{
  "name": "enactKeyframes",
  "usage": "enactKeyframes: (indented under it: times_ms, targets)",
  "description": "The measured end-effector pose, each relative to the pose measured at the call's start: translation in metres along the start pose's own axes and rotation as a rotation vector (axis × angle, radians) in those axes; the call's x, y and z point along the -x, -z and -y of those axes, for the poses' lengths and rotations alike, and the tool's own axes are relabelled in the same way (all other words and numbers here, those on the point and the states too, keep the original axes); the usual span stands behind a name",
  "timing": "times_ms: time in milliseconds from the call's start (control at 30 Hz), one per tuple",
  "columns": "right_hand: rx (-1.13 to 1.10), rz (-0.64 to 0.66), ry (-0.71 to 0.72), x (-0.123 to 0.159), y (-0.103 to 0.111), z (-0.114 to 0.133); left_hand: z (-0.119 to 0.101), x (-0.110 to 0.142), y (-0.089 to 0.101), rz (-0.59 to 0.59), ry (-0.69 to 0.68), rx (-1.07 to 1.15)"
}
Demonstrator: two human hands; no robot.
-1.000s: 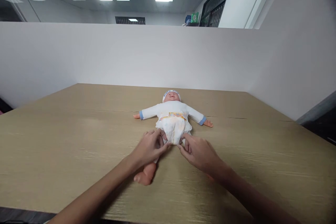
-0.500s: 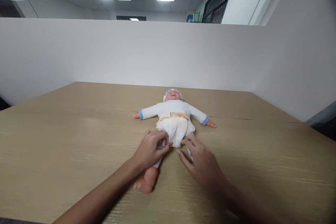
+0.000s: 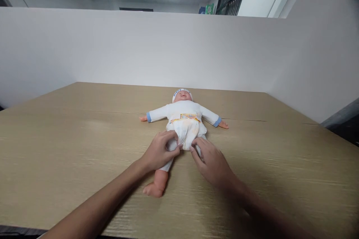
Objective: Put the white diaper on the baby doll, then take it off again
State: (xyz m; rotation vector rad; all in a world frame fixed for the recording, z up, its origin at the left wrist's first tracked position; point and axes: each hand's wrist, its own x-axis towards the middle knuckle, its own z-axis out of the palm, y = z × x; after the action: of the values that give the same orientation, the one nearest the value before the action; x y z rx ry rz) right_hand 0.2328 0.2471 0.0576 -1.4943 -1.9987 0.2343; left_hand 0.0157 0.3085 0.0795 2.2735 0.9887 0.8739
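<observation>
A baby doll (image 3: 183, 106) lies on its back with both arms stretched out, dressed in white with blue cuffs and a white headband. Around its hips sits a white diaper (image 3: 187, 130) with an orange patterned waistband. My left hand (image 3: 162, 149) pinches the diaper's lower edge at the doll's leg on the left. On the other side, my right hand (image 3: 209, 158) closes thumb and fingers at the diaper's edge by the other leg, which it mostly hides. One bare foot (image 3: 154, 189) shows below my left wrist.
The wooden table (image 3: 84, 138) spreads out around the doll, with a seam running across it. A white partition (image 3: 126, 48) rises at its far edge, and another wall (image 3: 316, 63) stands at the right. A dark object (image 3: 344, 123) is beyond the right edge.
The whole scene sits slightly higher in the picture. My right thumb has come up to my fingers at the diaper's edge, while my left hand keeps its pinch.
</observation>
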Motion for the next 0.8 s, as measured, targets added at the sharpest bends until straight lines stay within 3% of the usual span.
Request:
enactKeyframes:
  times_ms: [200, 467, 600, 800]
  targets:
    - [-0.093, -0.082, -0.205, -0.003, 0.001, 0.0, 0.008, -0.001, -0.004, -0.054, 0.132, 0.209]
    - [-0.203, -0.128, -0.271, 0.0, 0.008, -0.008, 0.021, 0.001, -0.012, -0.161, 0.252, 0.389]
    - [-0.153, -0.104, -0.227, 0.001, 0.011, -0.005, 0.021, 0.003, -0.011, -0.153, 0.304, 0.384]
    - [-0.054, -0.1, -0.1, 0.006, 0.006, -0.001, 0.014, -0.002, 0.0, -0.001, 0.269, 0.288]
